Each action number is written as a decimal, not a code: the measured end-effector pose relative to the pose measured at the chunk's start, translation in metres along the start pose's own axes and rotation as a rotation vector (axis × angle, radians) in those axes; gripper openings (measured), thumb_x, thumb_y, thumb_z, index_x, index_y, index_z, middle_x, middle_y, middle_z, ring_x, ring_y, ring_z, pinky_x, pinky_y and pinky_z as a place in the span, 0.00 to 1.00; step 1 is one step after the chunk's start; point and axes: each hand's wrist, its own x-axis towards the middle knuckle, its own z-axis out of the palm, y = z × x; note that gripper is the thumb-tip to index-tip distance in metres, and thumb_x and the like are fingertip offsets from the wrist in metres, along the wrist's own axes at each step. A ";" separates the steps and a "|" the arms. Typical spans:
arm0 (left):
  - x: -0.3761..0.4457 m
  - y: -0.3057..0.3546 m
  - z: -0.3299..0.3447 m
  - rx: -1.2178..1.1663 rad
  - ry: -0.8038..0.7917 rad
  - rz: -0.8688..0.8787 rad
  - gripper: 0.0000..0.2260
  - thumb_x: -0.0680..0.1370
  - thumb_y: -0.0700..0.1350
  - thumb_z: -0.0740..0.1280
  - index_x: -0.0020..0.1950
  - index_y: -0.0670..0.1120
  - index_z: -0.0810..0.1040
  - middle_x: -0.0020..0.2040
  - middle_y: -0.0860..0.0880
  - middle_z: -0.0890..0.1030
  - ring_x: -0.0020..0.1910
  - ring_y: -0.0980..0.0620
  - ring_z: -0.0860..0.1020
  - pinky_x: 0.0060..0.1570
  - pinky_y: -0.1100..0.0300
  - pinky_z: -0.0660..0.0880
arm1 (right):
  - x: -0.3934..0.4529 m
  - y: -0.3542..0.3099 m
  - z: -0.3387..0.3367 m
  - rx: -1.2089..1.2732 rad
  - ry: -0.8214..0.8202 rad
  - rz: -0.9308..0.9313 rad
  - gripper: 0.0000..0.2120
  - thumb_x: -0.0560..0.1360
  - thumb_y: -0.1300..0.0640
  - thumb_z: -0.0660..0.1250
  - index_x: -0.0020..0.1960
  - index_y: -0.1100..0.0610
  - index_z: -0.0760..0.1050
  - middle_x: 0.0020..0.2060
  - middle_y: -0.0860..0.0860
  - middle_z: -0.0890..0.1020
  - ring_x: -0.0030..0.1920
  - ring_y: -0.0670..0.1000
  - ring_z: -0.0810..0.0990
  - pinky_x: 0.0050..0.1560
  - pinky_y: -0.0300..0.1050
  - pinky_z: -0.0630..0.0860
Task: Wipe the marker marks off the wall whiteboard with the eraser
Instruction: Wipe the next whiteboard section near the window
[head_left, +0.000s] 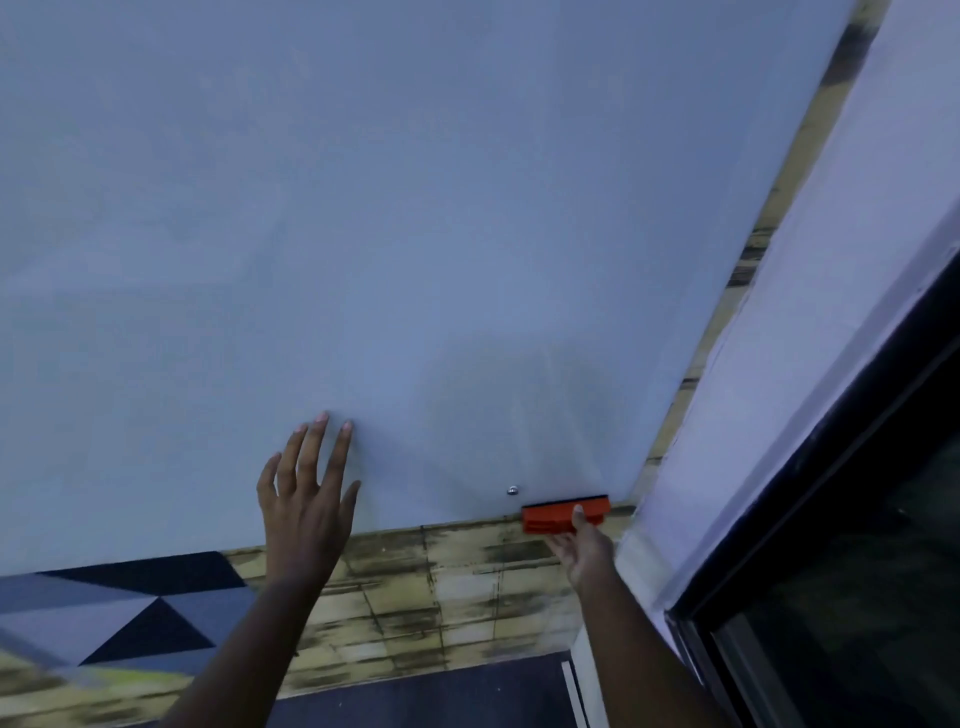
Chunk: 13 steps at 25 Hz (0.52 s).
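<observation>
Whiteboard (415, 208): pale blue-grey, wall-mounted, filling most of your view; faint smeared streaks showed above its lower right corner, with no clear marker lines legible. A small silver fixing (512, 490) sat near that corner.

Eraser (563, 514): orange body with a dark pad along its upper edge, lying level at the bottom edge of the whiteboard, close to the lower right corner and partly over the wood-look wall panel (441, 582) below.

Right hand (584, 551): your grip was on the eraser, thumb over its front face and fingers curled beneath it.

Left hand (306, 504): your grip was wide, fingers straight and spread, fingertips (322, 418) at the whiteboard surface to the left of the eraser, well apart from it; contact could not be confirmed.

Surroundings: a dark window frame (831, 493) to the right; patterned grey and black triangles (130, 613) at lower left.
</observation>
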 end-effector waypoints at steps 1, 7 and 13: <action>-0.002 -0.007 -0.004 0.005 -0.014 -0.009 0.30 0.81 0.49 0.65 0.83 0.44 0.66 0.83 0.39 0.63 0.80 0.37 0.63 0.69 0.34 0.68 | -0.008 0.016 0.007 -0.026 -0.014 0.006 0.23 0.84 0.60 0.63 0.75 0.70 0.64 0.73 0.69 0.70 0.73 0.68 0.70 0.73 0.64 0.68; -0.010 -0.043 -0.023 0.004 -0.022 -0.161 0.29 0.81 0.40 0.73 0.82 0.47 0.70 0.82 0.38 0.64 0.76 0.33 0.68 0.59 0.34 0.73 | -0.064 0.106 0.067 -0.140 -0.239 0.125 0.22 0.80 0.63 0.69 0.70 0.71 0.69 0.66 0.70 0.77 0.68 0.68 0.76 0.68 0.60 0.74; -0.023 -0.082 -0.033 -0.036 -0.051 -0.227 0.33 0.78 0.31 0.73 0.81 0.49 0.71 0.79 0.36 0.67 0.73 0.31 0.69 0.53 0.34 0.74 | -0.124 0.124 0.125 0.019 -0.259 0.115 0.22 0.76 0.65 0.73 0.67 0.73 0.72 0.65 0.69 0.77 0.65 0.63 0.79 0.66 0.59 0.77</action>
